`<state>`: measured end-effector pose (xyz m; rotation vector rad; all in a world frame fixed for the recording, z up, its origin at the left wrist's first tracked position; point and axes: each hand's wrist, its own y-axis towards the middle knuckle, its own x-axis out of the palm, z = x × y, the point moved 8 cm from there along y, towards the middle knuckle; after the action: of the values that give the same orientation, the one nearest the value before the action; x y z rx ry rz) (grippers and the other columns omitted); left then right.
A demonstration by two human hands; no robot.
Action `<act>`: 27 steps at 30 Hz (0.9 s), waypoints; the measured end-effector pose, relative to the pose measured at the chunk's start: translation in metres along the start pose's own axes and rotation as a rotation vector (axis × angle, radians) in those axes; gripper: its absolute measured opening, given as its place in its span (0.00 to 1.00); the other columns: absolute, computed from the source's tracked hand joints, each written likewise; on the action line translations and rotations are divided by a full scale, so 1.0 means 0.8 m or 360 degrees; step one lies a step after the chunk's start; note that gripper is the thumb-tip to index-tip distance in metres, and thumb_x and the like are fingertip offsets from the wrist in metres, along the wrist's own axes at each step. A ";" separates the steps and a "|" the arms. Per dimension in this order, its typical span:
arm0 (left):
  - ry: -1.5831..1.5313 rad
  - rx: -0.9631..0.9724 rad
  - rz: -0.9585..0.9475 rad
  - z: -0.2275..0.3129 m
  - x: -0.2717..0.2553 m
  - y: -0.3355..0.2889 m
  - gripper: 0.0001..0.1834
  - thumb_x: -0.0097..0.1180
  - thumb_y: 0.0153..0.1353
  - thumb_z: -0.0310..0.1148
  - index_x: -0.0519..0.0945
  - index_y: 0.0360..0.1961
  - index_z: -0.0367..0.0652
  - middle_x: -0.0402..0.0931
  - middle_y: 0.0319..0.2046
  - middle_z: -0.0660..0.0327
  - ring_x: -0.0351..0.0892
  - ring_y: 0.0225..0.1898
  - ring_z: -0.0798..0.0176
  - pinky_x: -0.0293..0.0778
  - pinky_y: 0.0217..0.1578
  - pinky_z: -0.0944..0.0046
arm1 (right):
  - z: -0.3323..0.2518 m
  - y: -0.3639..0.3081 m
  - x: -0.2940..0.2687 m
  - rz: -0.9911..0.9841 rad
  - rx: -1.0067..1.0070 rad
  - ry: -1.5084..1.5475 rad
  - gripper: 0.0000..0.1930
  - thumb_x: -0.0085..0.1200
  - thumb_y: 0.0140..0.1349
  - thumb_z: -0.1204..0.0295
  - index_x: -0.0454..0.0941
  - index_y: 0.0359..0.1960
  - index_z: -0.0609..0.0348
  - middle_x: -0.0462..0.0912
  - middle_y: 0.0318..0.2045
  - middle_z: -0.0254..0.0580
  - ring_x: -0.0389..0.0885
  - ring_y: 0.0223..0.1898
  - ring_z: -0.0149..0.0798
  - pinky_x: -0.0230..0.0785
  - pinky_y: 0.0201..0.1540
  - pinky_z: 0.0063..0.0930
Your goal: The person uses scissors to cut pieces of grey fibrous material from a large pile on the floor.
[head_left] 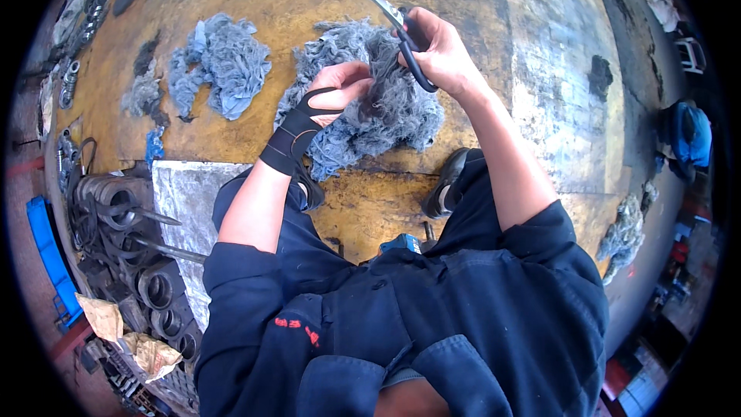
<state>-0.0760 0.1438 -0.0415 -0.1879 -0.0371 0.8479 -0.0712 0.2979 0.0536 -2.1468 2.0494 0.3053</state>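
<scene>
Grey rag pile point(386, 100) on the yellow surface point(309, 0), worked with scissors point(394, 23).

The pile lies in the middle of the surface, just ahead of the person's knees. The left hand point(340, 89), with a black wrist brace point(292, 137), pinches a tuft at the pile's near-left side, fingers closed on the fibres. The right hand point(440, 50) grips the black handles of the scissors above the pile's top right; the blades point up and to the left, and I cannot tell how far apart they stand. A second, bluer rag clump point(220, 62) lies well apart to the left, with a small grey scrap point(143, 93) beside it. Metal rings and parts point(131, 239) are stacked at the lower left, near crumpled brown paper point(127, 336). A black shoe point(448, 181) rests by the pile's near edge.
</scene>
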 end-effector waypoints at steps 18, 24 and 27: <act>0.0686 0.0298 0.0155 0.030 -0.058 -0.030 0.32 0.56 0.38 0.31 0.68 0.51 0.41 0.68 0.44 0.62 0.67 0.44 0.65 0.65 0.46 0.66 | 0.017 -0.010 -0.071 0.0702 0.0176 -0.0886 0.18 0.60 0.46 0.71 0.73 0.41 0.56 0.82 0.36 0.37 0.80 0.42 0.40 0.70 0.46 0.33; 0.0213 -0.0017 0.0153 -0.003 -0.051 -0.025 0.17 0.60 0.46 0.19 0.75 0.40 0.38 0.75 0.33 0.68 0.70 0.35 0.74 0.67 0.41 0.72 | 0.033 -0.004 -0.067 0.0734 0.0191 -0.1145 0.17 0.59 0.46 0.70 0.73 0.39 0.59 0.81 0.35 0.41 0.79 0.41 0.45 0.69 0.45 0.36; 0.0056 -0.0160 0.0257 -0.007 -0.070 -0.025 0.13 0.64 0.47 0.23 0.78 0.35 0.39 0.77 0.31 0.68 0.72 0.32 0.75 0.67 0.39 0.74 | 0.054 -0.003 -0.081 0.0816 0.0290 -0.1052 0.14 0.58 0.49 0.66 0.74 0.35 0.60 0.81 0.33 0.45 0.79 0.38 0.47 0.70 0.43 0.36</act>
<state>-0.0976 0.0883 -0.0408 -0.3036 -0.0319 1.0044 -0.0732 0.3714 0.0283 -1.1577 2.0540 0.7373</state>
